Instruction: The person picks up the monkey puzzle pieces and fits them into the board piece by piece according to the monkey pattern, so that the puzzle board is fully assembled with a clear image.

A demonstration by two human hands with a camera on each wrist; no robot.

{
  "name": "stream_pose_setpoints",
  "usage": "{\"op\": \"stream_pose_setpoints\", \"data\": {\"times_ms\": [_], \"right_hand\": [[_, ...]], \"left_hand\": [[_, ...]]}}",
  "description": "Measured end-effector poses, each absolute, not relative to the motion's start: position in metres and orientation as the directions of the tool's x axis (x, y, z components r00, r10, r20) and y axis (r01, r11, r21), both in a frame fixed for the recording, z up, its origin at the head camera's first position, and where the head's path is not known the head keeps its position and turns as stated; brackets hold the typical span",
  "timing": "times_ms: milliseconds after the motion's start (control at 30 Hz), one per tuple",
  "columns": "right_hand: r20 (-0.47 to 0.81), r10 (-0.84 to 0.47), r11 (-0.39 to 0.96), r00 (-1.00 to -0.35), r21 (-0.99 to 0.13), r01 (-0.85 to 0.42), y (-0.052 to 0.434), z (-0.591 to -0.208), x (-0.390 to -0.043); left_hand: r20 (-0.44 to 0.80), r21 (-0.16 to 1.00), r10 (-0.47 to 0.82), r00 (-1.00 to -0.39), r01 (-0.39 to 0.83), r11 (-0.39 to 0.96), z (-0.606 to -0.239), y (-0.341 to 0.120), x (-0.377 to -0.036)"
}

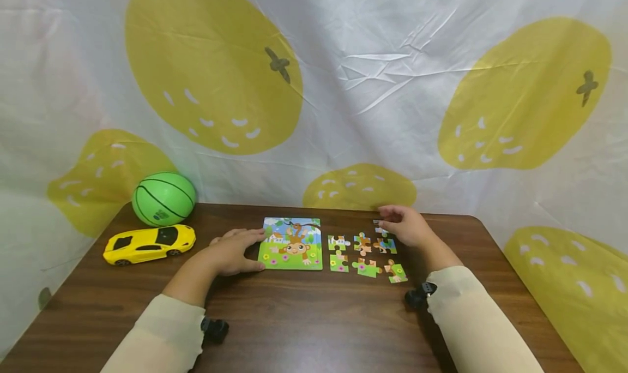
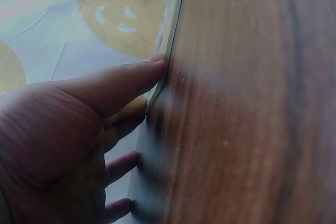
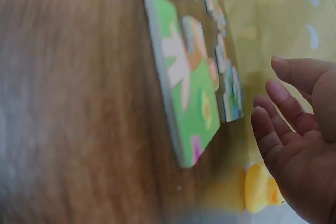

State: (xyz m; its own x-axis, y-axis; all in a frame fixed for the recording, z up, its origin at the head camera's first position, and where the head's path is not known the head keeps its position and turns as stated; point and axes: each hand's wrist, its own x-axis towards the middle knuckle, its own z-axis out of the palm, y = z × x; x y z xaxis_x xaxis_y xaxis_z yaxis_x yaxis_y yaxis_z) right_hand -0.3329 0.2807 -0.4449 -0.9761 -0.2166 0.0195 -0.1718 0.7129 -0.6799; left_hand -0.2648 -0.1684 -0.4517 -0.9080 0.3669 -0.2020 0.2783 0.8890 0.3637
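A square puzzle board (image 1: 290, 245) with a monkey picture lies flat on the table. At its left edge is my left hand (image 1: 236, 251), thumb by the near corner and fingers spread toward the far one. The left wrist view has the thumb (image 2: 134, 80) touching the board's edge. To the right of the board lie several loose jigsaw pieces (image 1: 367, 268) with parts of a monkey picture. My right hand (image 1: 409, 228) hovers at the far right piece (image 1: 379, 228), which its fingers partly cover. In the right wrist view its fingers (image 3: 281, 103) are apart, nothing between them.
A yellow toy car (image 1: 149, 245) and a green ball (image 1: 163, 199) stand at the left. A small yellow object (image 3: 257, 188) shows below the right hand in the right wrist view. Behind the brown table (image 1: 304, 318) hangs a white cloth (image 1: 373, 89) with yellow fruit prints.
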Motion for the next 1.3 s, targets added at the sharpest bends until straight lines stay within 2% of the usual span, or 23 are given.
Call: {"op": "stream_pose_setpoints", "data": {"times_ms": [367,867,1300], "right_hand": [[-0.045,-0.176,0.753,-0.983,-0.650,-0.105,0.290,-0.452,-0.336],[-0.092,-0.189,0.855,-0.978,-0.505,-0.118,0.283,-0.448,-0.347],[-0.072,-0.209,0.842,-0.975,-0.520,-0.142,0.279,-0.445,-0.349]], "left_hand": [[-0.200,0.364,0.369,-0.908,0.281,0.888,-0.455,-0.168,-0.266],[-0.202,0.371,0.370,-0.907,0.278,0.886,-0.452,-0.169,-0.265],[-0.202,0.366,0.366,-0.908,0.277,0.888,-0.451,-0.168,-0.264]]}}
